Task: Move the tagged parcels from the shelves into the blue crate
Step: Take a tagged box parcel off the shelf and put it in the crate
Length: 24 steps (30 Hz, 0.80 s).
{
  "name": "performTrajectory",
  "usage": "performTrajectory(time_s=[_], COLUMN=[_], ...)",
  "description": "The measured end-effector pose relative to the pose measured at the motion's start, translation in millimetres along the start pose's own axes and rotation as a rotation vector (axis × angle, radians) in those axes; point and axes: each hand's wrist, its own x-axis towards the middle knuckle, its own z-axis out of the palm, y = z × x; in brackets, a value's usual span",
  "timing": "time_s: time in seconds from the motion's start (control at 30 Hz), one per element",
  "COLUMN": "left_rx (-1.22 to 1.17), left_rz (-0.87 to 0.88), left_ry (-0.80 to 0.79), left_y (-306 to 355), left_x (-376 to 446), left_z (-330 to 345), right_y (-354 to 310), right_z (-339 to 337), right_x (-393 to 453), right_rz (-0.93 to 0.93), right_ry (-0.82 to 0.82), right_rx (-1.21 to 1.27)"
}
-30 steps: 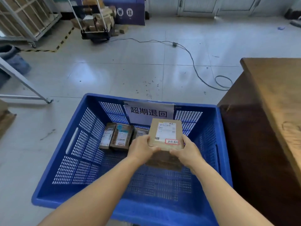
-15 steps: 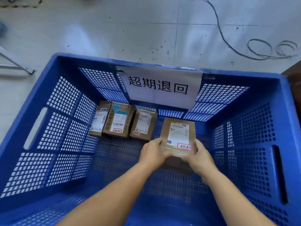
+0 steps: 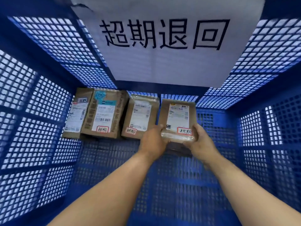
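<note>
Hands, left hand (image 3: 152, 142) and right hand (image 3: 199, 141), grip the tagged parcel (image 3: 178, 119), now lower inside the blue crate (image 3: 40, 98). It sits just beside three parcels (image 3: 104, 115) there, closer than before.

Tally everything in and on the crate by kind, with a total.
Parcels lying along the far wall: 3
Parcel held by left hand and right hand: 1
Paper sign on the blue crate: 1
Total: 5
</note>
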Motion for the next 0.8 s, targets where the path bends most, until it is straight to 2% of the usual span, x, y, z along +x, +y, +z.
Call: performTrajectory(time_s=[0.2,0.37,0.47,0.63,0.8], left_rx=[0.149,0.254,0.354,0.455,0.397], left_rz=[0.014,0.126,0.213,0.247,0.192], left_ry=[-0.016,-0.057,-0.144,-0.215,-0.113], left_y=[-22,-32,-32,-27,-14], left_x=[29,34,41,49,25], left_z=[31,53,60,54,31], right_y=[29,46,46,41,9], right_z=[27,46,52,46,25], right_x=[32,39,46,50,19], right_rz=[-0.066,-0.128,-0.080,-0.063,-0.013], right_ry=[0.010,0.023,0.012,-0.030,-0.049], right_rx=[-0.065,-0.174,-0.229,-0.371,-0.577])
